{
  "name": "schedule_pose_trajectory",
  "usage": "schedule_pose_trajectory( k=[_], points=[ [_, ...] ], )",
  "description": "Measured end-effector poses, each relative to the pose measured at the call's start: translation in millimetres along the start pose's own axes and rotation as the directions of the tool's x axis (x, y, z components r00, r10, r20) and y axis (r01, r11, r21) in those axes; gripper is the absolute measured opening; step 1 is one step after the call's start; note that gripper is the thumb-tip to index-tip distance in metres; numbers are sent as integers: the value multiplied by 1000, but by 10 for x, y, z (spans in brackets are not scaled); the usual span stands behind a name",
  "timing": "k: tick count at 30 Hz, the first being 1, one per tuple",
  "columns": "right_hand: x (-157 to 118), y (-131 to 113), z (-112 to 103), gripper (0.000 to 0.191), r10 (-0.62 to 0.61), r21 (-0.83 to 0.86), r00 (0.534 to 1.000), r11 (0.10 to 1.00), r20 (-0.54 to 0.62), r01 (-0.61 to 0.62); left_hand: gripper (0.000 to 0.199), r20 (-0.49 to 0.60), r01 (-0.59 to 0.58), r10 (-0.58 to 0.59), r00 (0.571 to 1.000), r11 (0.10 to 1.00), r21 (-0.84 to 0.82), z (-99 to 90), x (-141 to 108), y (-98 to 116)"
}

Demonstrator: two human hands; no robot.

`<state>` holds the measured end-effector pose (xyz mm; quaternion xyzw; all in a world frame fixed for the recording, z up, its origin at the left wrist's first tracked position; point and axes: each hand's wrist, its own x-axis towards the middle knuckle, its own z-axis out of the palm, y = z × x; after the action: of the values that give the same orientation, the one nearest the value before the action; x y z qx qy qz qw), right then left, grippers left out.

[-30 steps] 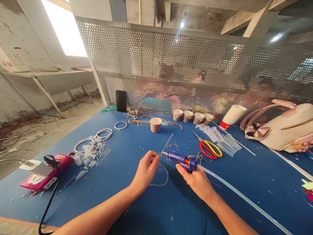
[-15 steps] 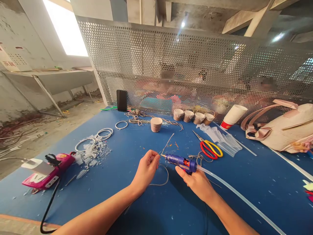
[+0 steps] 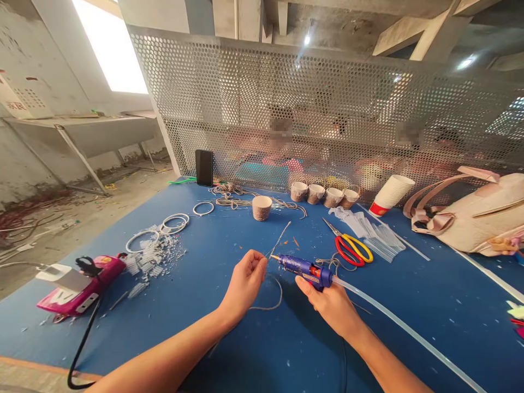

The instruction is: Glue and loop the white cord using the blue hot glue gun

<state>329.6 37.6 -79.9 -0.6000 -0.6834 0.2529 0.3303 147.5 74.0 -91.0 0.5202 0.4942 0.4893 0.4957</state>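
My left hand (image 3: 248, 281) pinches a thin grey cord (image 3: 281, 236), whose free end points up and away from the fingers; a loop of it curves below on the blue table (image 3: 196, 305). My right hand (image 3: 329, 305) is wrapped round a blue glue gun (image 3: 298, 267), its tip beside the cord, just right of my left fingertips. A long clear glue stick (image 3: 401, 327) trails from the gun's back. Beyond the hands stands a small cord-wrapped cup (image 3: 261, 208). Red and yellow scissors (image 3: 354, 249) lie to the right.
Four things line the back: a phone (image 3: 204, 168), cord bundles (image 3: 233, 199), small cups (image 3: 315, 194) and stacked paper cups (image 3: 391, 195). White rings (image 3: 175, 224) and a pink power strip (image 3: 88, 289) are left. A bag (image 3: 483, 213) sits right. People show behind the perforated screen (image 3: 245, 98).
The glue gun in my right hand has shifted slightly to the right and up, its tip a little farther from my left fingertips. My left hand keeps its pinch on the cord.
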Motion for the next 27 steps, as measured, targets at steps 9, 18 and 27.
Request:
schedule_pose_trajectory(
  k=[9,18,27],
  points=[
    [-2,-36,-5,44,9,16,1000,1000,8,-10,27,13,-12,12,1000,1000,7,-1,-1,-5],
    [-10,-26,-5,45,3,-21,1000,1000,31,-2,29,1,-5,5,1000,1000,6,4,-3,15],
    [-5,-7,9,43,-1,41,1000,999,22,0,27,18,26,-25,1000,999,-33,11,-11,12]
  ],
)
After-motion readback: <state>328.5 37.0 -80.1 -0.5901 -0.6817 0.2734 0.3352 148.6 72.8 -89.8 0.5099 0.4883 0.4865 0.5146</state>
